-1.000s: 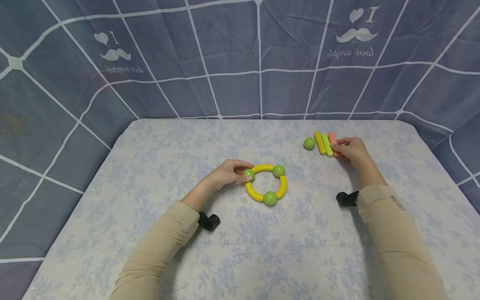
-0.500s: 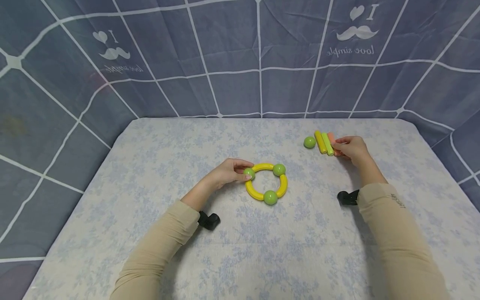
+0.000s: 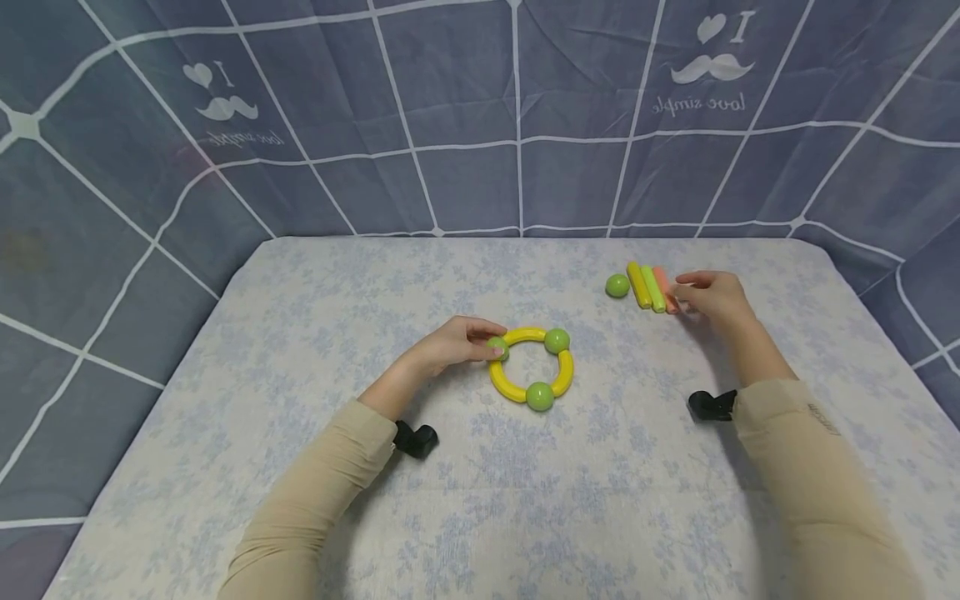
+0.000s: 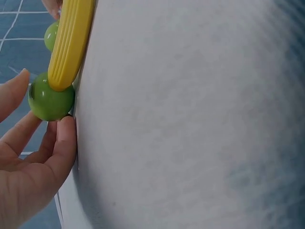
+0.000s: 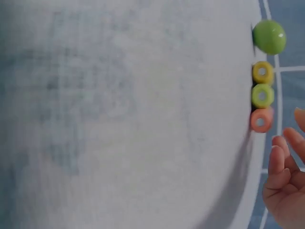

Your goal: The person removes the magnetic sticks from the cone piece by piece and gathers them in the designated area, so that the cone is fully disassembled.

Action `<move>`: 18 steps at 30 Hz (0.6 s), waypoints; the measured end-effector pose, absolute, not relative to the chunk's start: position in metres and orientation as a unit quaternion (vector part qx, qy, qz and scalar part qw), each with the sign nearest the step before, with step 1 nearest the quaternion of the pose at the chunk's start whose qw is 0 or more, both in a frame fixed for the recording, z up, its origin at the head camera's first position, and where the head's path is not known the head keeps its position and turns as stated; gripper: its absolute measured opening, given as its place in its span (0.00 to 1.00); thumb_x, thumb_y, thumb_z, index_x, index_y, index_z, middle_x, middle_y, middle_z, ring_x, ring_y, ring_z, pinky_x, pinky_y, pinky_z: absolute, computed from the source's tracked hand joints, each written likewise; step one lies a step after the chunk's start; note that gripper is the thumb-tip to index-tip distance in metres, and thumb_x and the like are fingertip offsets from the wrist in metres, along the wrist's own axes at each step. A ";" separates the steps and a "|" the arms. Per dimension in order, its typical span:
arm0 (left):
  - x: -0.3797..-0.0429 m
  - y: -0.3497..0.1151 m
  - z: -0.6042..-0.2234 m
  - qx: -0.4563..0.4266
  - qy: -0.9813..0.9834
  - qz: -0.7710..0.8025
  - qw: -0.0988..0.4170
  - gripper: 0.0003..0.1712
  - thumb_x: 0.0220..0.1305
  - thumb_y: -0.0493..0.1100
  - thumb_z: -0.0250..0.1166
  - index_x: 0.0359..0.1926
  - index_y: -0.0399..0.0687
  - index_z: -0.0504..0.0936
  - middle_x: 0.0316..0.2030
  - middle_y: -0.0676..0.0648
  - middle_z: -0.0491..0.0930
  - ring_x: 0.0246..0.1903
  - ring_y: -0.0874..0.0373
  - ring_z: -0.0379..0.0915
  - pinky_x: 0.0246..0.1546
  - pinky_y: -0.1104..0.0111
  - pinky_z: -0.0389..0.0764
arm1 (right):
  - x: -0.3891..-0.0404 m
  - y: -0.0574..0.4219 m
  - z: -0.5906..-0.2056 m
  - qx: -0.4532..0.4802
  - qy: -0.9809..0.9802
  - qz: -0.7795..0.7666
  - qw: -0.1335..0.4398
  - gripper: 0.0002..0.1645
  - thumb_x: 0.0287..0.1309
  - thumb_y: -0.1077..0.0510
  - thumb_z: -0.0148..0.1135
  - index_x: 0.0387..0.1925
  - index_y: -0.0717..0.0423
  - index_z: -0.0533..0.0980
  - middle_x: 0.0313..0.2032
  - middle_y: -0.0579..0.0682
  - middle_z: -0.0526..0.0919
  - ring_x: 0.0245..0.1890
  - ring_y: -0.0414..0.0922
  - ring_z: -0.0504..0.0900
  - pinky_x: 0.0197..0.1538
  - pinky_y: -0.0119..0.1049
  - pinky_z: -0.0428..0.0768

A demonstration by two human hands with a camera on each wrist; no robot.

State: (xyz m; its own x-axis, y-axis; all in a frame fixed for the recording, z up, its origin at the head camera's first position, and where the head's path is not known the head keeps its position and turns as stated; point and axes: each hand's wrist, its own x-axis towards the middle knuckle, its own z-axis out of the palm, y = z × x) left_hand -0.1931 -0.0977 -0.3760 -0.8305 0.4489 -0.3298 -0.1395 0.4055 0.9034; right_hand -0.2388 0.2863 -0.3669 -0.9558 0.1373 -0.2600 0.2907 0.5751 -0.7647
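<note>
A ring of curved yellow pieces (image 3: 566,372) joined by green balls (image 3: 540,396) lies mid-table. My left hand (image 3: 456,343) holds the ring's left green ball (image 4: 50,102) between thumb and fingers. Farther back on the right, an orange stick (image 3: 663,285), a lime-green stick (image 3: 652,288) and a yellow stick (image 3: 639,286) lie side by side. Holes show in their ends in the right wrist view. A loose green ball (image 3: 617,286) sits left of them. Just right of the orange stick, my right hand (image 3: 718,298) has nothing in its loosely bent fingers.
A pale cloth with blue flowers covers the table (image 3: 450,500). Behind and beside it hangs a blue-grey curtain (image 3: 465,100) with white grid lines. Black wrist mounts (image 3: 416,440) stick out from both sleeves.
My right hand has let go of the orange stick and drawn slightly right. The sticks remain side by side. My left hand stays on the ring.
</note>
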 end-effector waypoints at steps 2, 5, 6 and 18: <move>-0.194 -0.098 -0.375 0.098 0.793 0.534 0.278 0.24 0.62 0.39 0.62 0.60 0.41 0.73 0.54 0.43 0.73 0.50 0.54 0.69 0.47 0.66 0.74 | -0.235 0.285 -0.363 0.104 0.887 -0.442 0.077 0.31 0.62 0.50 0.55 0.60 0.66 0.67 0.51 0.59 0.69 0.40 0.46 0.70 0.39 0.35 0.74; -0.197 -0.096 -0.374 0.099 0.801 0.524 0.273 0.23 0.65 0.41 0.59 0.60 0.41 0.72 0.54 0.43 0.72 0.49 0.54 0.69 0.44 0.66 0.75 | -0.228 0.280 -0.355 0.075 0.888 -0.449 0.066 0.30 0.63 0.51 0.54 0.61 0.65 0.67 0.49 0.57 0.70 0.43 0.48 0.69 0.47 0.41 0.72; -0.198 -0.095 -0.373 0.100 0.806 0.519 0.268 0.23 0.66 0.42 0.59 0.61 0.41 0.72 0.54 0.43 0.72 0.48 0.54 0.69 0.44 0.66 0.75 | -0.226 0.277 -0.352 0.068 0.886 -0.454 0.067 0.30 0.63 0.51 0.54 0.61 0.64 0.67 0.47 0.56 0.70 0.43 0.48 0.69 0.48 0.43 0.72; -0.216 -0.071 -0.367 0.147 0.843 0.462 0.234 0.21 0.62 0.38 0.63 0.57 0.40 0.76 0.46 0.42 0.76 0.45 0.53 0.71 0.42 0.69 0.73 | -0.204 0.213 -0.349 -0.062 0.862 -0.484 0.140 0.24 0.60 0.59 0.59 0.55 0.68 0.71 0.35 0.54 0.76 0.33 0.44 0.76 0.37 0.35 0.78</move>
